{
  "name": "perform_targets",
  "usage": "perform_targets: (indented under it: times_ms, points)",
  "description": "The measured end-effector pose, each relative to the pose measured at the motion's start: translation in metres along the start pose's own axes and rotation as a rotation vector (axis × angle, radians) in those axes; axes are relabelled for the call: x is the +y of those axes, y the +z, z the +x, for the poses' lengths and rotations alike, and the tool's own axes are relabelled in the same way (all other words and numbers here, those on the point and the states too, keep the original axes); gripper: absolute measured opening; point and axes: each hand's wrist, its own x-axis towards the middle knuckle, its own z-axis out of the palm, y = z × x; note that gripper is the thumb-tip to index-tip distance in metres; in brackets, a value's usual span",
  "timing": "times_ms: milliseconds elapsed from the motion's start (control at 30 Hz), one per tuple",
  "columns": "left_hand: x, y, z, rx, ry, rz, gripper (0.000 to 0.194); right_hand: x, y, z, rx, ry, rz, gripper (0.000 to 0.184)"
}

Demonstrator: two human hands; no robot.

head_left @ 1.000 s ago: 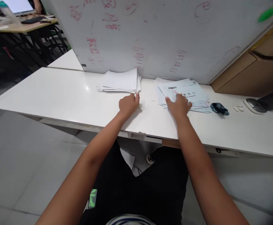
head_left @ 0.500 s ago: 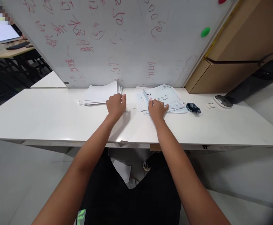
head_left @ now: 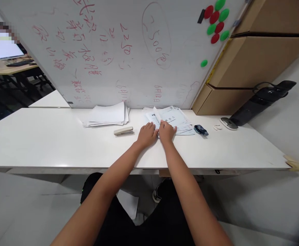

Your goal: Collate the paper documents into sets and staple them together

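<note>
Printed report sheets [head_left: 176,118] lie in a loose stack against the foot of the whiteboard. My right hand [head_left: 167,131] is closed on the raised left edge of the top sheets, lifting that edge in a fold. Close beside it, my left hand [head_left: 146,134] lies flat on the left part of the papers, fingers stretched out. A beige stapler [head_left: 124,131] rests on the desk left of my left hand, touched by neither hand. Behind the stapler is a second stack of white paper [head_left: 108,114], blank side up. My fingers partly hide the sheets' lower left corner.
A whiteboard [head_left: 134,78] with red writing and magnets stands behind the white desk [head_left: 49,143]. To the right are a dark blue object [head_left: 201,130], a small white piece [head_left: 217,127], a mouse [head_left: 229,123], a black bottle [head_left: 254,106] and cardboard boxes [head_left: 229,63].
My left hand has moved right from beside the white stack onto the printed sheets, and its fingers have spread. The stapler now shows uncovered. The camera has tilted up.
</note>
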Motion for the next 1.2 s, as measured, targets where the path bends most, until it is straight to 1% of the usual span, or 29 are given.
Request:
perform_targets:
  times_ms: [67, 233, 400, 467, 600, 767, 933, 1000, 1067, 1133, 1200]
  points:
    - [0.002, -0.001, -0.003, -0.032, -0.022, 0.019, 0.051, 0.000, 0.000, 0.001, 0.008, 0.013, -0.001, 0.043]
    - [0.006, -0.001, -0.006, -0.037, -0.006, 0.055, 0.052, 0.004, -0.001, 0.001, 0.007, 0.003, -0.005, 0.045]
    - [0.003, 0.002, -0.006, 0.013, -0.024, 0.029, 0.049, 0.006, -0.001, 0.001, -0.010, -0.023, -0.002, 0.041]
    - [0.001, 0.003, -0.005, 0.052, -0.038, 0.001, 0.049, 0.006, 0.000, 0.000, -0.019, -0.055, -0.002, 0.037]
    - [-0.004, 0.007, -0.002, 0.113, -0.069, -0.049, 0.048, 0.007, 0.003, -0.001, -0.024, -0.166, -0.020, 0.028]
    - [-0.008, 0.011, 0.000, 0.127, -0.053, -0.067, 0.047, 0.010, 0.005, 0.000, 0.003, -0.187, 0.006, 0.019]
    - [-0.007, 0.009, 0.001, 0.131, -0.038, -0.110, 0.044, 0.008, 0.002, 0.000, 0.021, -0.272, 0.108, 0.017]
    - [-0.007, 0.005, 0.002, 0.134, -0.058, -0.180, 0.040, 0.005, 0.000, -0.002, 0.004, -0.286, 0.171, 0.019]
    - [-0.008, 0.000, 0.003, 0.150, -0.094, -0.312, 0.037, 0.001, -0.003, -0.005, -0.052, -0.269, 0.250, 0.020]
    - [-0.010, -0.005, 0.004, 0.170, -0.145, -0.524, 0.037, -0.003, -0.006, -0.009, -0.125, -0.264, 0.339, 0.023]
    - [-0.011, -0.008, 0.005, 0.210, -0.223, -0.764, 0.038, -0.007, -0.008, -0.011, -0.168, -0.314, 0.412, 0.024]
